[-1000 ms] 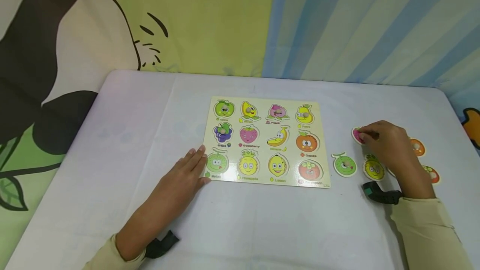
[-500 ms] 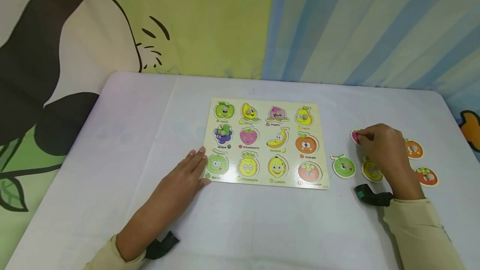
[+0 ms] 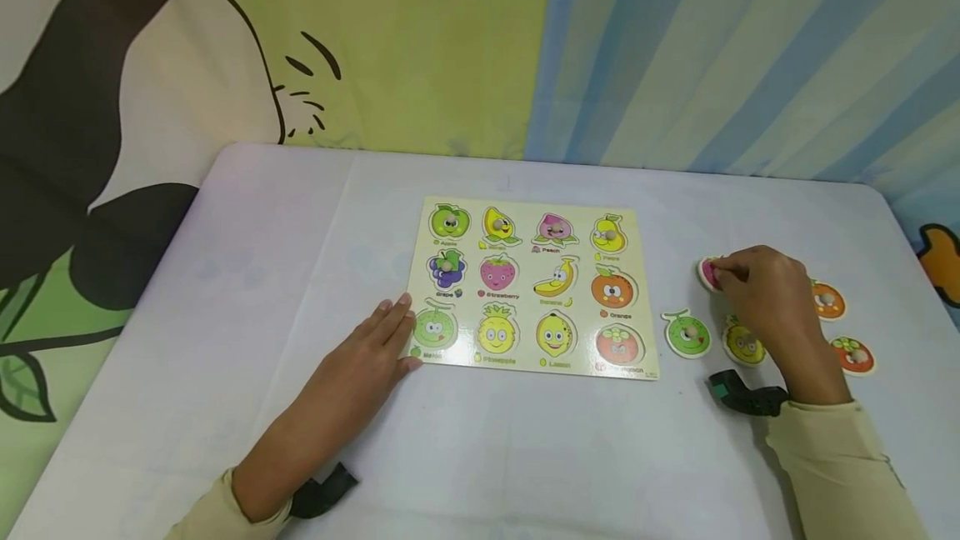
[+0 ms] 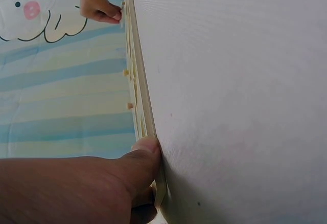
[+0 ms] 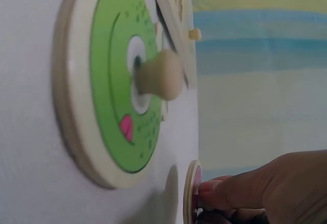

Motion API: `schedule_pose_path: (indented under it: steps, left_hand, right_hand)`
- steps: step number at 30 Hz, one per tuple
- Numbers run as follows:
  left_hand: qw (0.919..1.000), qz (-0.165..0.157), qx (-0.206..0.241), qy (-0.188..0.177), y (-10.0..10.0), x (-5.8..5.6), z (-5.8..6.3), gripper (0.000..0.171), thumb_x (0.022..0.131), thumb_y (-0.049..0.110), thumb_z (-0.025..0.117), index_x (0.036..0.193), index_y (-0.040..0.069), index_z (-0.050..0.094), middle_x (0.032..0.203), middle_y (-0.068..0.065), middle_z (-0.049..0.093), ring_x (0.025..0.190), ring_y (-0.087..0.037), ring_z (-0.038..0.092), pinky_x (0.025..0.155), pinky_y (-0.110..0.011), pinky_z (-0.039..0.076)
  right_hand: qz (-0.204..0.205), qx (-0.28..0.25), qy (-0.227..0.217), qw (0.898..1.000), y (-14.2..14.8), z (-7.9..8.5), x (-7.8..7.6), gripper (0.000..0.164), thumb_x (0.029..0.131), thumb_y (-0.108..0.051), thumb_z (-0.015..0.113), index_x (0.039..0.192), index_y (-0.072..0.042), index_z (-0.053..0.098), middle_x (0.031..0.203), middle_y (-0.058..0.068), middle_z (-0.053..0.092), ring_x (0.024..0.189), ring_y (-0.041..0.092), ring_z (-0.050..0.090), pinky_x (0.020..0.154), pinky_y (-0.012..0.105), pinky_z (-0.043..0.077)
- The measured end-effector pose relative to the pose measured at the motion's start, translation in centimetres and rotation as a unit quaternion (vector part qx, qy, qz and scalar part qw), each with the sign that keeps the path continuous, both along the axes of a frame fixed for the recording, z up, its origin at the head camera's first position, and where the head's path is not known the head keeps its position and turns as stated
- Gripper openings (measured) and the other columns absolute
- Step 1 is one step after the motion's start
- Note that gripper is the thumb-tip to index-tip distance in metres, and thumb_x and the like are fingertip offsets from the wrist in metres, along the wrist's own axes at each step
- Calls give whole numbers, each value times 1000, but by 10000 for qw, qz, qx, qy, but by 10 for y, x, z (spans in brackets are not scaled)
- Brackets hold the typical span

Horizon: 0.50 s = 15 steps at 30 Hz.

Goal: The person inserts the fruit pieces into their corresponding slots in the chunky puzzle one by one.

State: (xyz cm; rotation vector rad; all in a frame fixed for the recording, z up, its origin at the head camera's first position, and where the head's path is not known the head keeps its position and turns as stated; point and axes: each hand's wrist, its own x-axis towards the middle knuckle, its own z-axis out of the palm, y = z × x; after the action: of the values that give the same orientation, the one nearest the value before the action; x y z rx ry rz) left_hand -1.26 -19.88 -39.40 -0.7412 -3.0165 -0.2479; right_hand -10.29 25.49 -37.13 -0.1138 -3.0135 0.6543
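Note:
A wooden fruit puzzle board (image 3: 525, 294) lies flat mid-table, its top row and the grape slot filled with knobbed pieces. My left hand (image 3: 363, 361) rests at its lower left corner, fingers straight along the side; the left wrist view has the thumb (image 4: 147, 150) against the board's edge. Right of the board, my right hand (image 3: 772, 294) pinches a pink piece (image 3: 707, 274) by its knob, mostly covered by the fingers. In the right wrist view this pink piece (image 5: 189, 191) stands beyond the green melon piece (image 5: 125, 81). Whether it touches the table, I cannot tell.
Around the right hand lie the melon piece (image 3: 687, 334), a pineapple piece (image 3: 742, 342), an orange piece (image 3: 829, 300) and a red persimmon piece (image 3: 853, 355). Black wrist straps (image 3: 746, 394) stick out from both arms. A printed curtain (image 3: 450, 40) hangs behind the white table (image 3: 510, 448).
My right hand has shifted slightly left with the pink piece between its fingers, and its arm uncovers more of the orange and persimmon pieces. The left hand has stayed at the board.

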Motion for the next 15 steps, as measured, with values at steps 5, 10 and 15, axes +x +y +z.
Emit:
schedule_pose_path:
  steps: [5, 10, 15]
  left_hand:
    - [10000, -6, -3, -18, 0, 1, 2, 62, 88, 23, 74, 136, -9, 50, 146, -23, 42, 134, -41, 39, 101, -45, 43]
    - [10000, -14, 30, -15, -1, 1, 2, 62, 88, 23, 74, 136, -9, 50, 146, -23, 42, 134, -41, 38, 101, -45, 43]
    - [9999, 1, 119, -106, 0, 1, 2, 61, 89, 22, 73, 136, -9, 50, 146, -23, 41, 135, -41, 38, 101, -45, 42]
  right_hand:
    - [-26, -76, 78, 9999, -5, 6, 1, 20, 94, -3, 61, 103, 12, 70, 105, 30, 62, 94, 42, 55, 69, 50, 48]
    - [-122, -164, 108, 9997, -8, 15, 2, 20, 94, -3, 59, 104, 11, 70, 106, 31, 63, 92, 41, 56, 64, 44, 48]
    - [29, -226, 343, 9992, -13, 22, 4, 19, 93, 0, 59, 103, 9, 71, 104, 29, 64, 87, 37, 56, 60, 39, 43]
